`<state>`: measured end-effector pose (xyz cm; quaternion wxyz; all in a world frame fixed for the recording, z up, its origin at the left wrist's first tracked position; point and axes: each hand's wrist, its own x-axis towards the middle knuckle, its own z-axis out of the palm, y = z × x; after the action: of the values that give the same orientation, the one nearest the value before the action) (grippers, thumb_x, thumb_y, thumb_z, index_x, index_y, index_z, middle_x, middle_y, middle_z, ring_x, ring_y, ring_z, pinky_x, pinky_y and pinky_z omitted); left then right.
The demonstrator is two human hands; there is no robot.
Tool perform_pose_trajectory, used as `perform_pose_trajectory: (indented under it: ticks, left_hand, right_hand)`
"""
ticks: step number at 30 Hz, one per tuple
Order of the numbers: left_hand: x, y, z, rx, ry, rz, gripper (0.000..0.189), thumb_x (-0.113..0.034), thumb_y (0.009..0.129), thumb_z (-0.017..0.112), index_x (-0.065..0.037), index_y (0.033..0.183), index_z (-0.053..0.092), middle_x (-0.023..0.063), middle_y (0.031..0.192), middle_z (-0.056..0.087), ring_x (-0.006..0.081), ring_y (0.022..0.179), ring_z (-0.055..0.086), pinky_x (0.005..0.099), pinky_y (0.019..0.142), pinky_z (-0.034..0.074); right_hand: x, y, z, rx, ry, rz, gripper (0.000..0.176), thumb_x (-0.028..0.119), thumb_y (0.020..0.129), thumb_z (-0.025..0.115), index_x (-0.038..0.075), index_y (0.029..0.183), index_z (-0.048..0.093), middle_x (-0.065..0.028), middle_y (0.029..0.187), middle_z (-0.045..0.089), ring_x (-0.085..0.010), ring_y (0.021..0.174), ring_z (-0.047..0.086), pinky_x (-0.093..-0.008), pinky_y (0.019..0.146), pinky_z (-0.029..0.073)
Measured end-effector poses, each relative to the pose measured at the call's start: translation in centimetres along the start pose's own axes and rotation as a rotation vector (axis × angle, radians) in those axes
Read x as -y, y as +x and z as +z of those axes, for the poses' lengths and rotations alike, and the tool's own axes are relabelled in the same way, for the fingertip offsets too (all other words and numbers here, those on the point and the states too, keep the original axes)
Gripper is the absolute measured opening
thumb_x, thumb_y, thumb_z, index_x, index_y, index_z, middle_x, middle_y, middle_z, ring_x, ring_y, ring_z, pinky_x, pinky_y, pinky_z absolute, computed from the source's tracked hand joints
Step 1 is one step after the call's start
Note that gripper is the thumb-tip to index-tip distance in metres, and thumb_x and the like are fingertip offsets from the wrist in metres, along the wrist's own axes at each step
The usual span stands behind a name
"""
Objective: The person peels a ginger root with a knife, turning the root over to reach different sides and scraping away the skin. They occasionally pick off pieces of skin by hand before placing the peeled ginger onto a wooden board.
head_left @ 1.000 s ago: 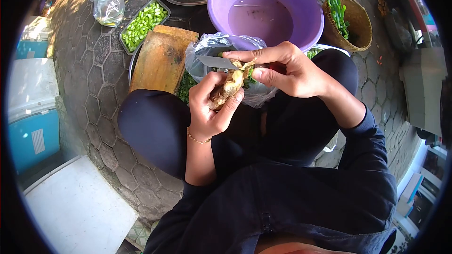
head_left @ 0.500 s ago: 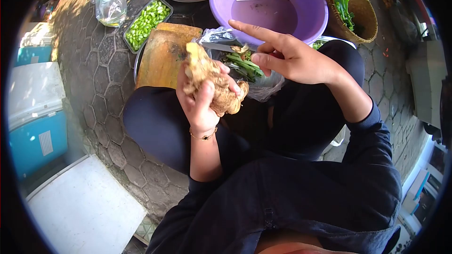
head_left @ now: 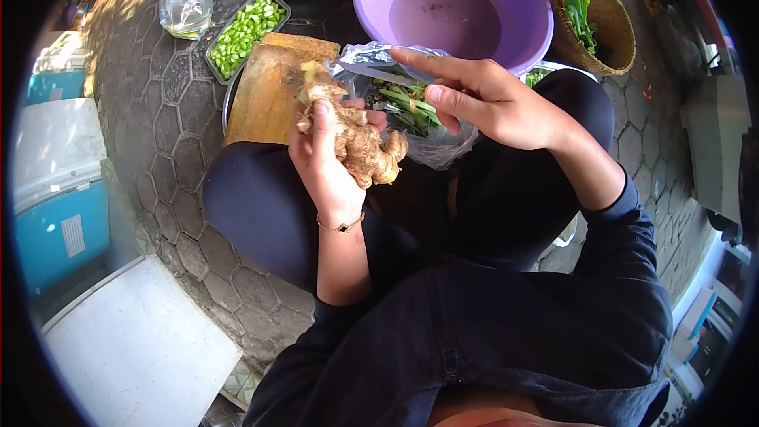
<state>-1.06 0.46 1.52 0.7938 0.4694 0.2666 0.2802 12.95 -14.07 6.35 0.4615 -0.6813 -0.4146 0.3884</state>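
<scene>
A large knobbly ginger root [head_left: 360, 142] lies in my left hand [head_left: 322, 158], with the fingers and thumb wrapped around it. Its upper end shows a pale, peeled patch. My right hand [head_left: 498, 99] grips a knife [head_left: 378, 73], index finger stretched along the back of the blade. The blade points left, its tip close to the top of the ginger but apart from it. Below the knife, a clear plastic bag [head_left: 447, 150] holds green stalks and trimmings [head_left: 407, 107]. The knife's handle is hidden inside my right hand.
A wooden board [head_left: 273, 91] lies left of the bag, beside a tray of cut green vegetables [head_left: 247, 32]. Ahead stands a purple basin [head_left: 371, 0] with some water. A woven basket [head_left: 621, 32] with green leaves is at right. White-and-blue boxes [head_left: 63, 229] line the left.
The ginger has turned in my left hand and shifted slightly left and down. My right hand has lowered a little, and the knife blade now shows more plainly.
</scene>
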Motion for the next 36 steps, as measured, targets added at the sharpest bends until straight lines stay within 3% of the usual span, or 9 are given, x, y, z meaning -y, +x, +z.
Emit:
perform_pose_trajectory:
  ticks: [6,8,10,13,17,20,29,33,36]
  left_hand:
    - [0.5,-0.6,0.6,0.217,0.038,0.088,0.033,-0.027,0.097,0.045,0.004,0.109,0.051,0.0123,0.087,0.062,0.0187,0.068,0.062,0.0308,0.062,0.052]
    - [0.8,-0.6,0.6,0.333,0.011,0.158,0.033,-0.024,0.097,0.046,0.003,0.113,0.05,0.0119,0.09,0.061,0.017,0.073,0.062,0.0292,0.065,0.051]
    - [1.5,-0.5,0.4,0.301,0.015,0.189,0.032,-0.021,0.095,0.049,0.003,0.116,0.05,0.011,0.095,0.061,0.0159,0.079,0.061,0.0289,0.071,0.05]
    - [1.9,-0.7,0.0,0.255,0.011,0.216,0.033,-0.013,0.092,0.056,0.004,0.12,0.05,0.008,0.111,0.058,0.012,0.101,0.054,0.0283,0.09,0.043]
    - [1.9,-0.8,0.3,0.209,-0.005,0.223,0.033,-0.013,0.093,0.056,0.004,0.121,0.05,0.0085,0.112,0.058,0.0121,0.101,0.054,0.0281,0.089,0.043]
    - [2.0,-0.9,0.2,0.22,-0.035,0.233,0.034,-0.013,0.093,0.055,0.004,0.122,0.049,0.0087,0.113,0.058,0.0121,0.101,0.053,0.0281,0.089,0.043]
    - [1.9,-1.2,0.5,0.213,-0.022,0.279,0.035,-0.013,0.094,0.052,0.004,0.124,0.047,0.0085,0.116,0.056,0.0116,0.103,0.051,0.0276,0.09,0.041]
    - [2.0,-1.1,0.6,0.204,0.002,0.299,0.035,-0.013,0.094,0.051,0.005,0.125,0.046,0.0085,0.115,0.055,0.0116,0.102,0.052,0.0275,0.09,0.041]
    - [2.0,-1.2,0.7,0.229,0.043,0.319,0.041,-0.017,0.096,0.047,0.006,0.129,0.042,0.0136,0.121,0.053,0.0177,0.107,0.053,0.0302,0.091,0.043]
  right_hand:
    - [0.1,0.2,1.3,-0.084,0.012,-0.24,0.049,0.014,0.094,0.053,0.005,0.14,0.038,-0.0066,0.07,0.063,-0.0116,0.057,0.053,-0.0282,0.056,0.044]
    - [0.1,0.3,1.7,-0.131,-0.068,-0.302,0.054,0.015,0.093,0.052,0.006,0.143,0.034,-0.0031,0.062,0.052,-0.0073,0.056,0.046,-0.0237,0.055,0.039]
    - [-0.3,0.4,2.0,-0.149,-0.093,-0.341,0.054,0.013,0.092,0.053,0.006,0.143,0.034,-0.0068,0.066,0.059,-0.0089,0.055,0.052,-0.0246,0.056,0.044]
    - [-0.5,0.5,2.3,-0.149,-0.233,-0.337,0.055,0.012,0.091,0.054,0.008,0.142,0.035,-0.0131,0.089,0.068,-0.015,0.057,0.058,-0.0282,0.06,0.05]
    - [-0.4,0.5,2.4,-0.154,-0.275,-0.325,0.056,0.01,0.088,0.056,0.008,0.141,0.038,-0.0153,0.111,0.064,-0.0177,0.059,0.06,-0.0296,0.06,0.05]
    - [-0.8,0.8,2.8,-0.191,-0.238,-0.437,0.055,0.009,0.088,0.056,0.008,0.141,0.039,-0.0165,0.112,0.063,-0.0211,0.066,0.062,-0.0304,0.064,0.051]
    - [-0.3,0.8,3.2,-0.175,-0.296,-0.36,0.052,0.005,0.087,0.055,0.007,0.138,0.044,-0.0187,0.117,0.061,-0.0305,0.094,0.064,-0.0345,0.082,0.05]
    - [-0.2,0.9,3.3,-0.196,-0.349,-0.371,0.051,0.003,0.087,0.054,0.008,0.137,0.044,-0.0176,0.11,0.064,-0.0269,0.084,0.065,-0.0327,0.076,0.051]
    - [-0.4,1.0,3.3,-0.182,-0.286,-0.318,0.051,0.002,0.088,0.053,0.008,0.137,0.045,-0.016,0.103,0.066,-0.02,0.07,0.063,-0.0296,0.067,0.051]
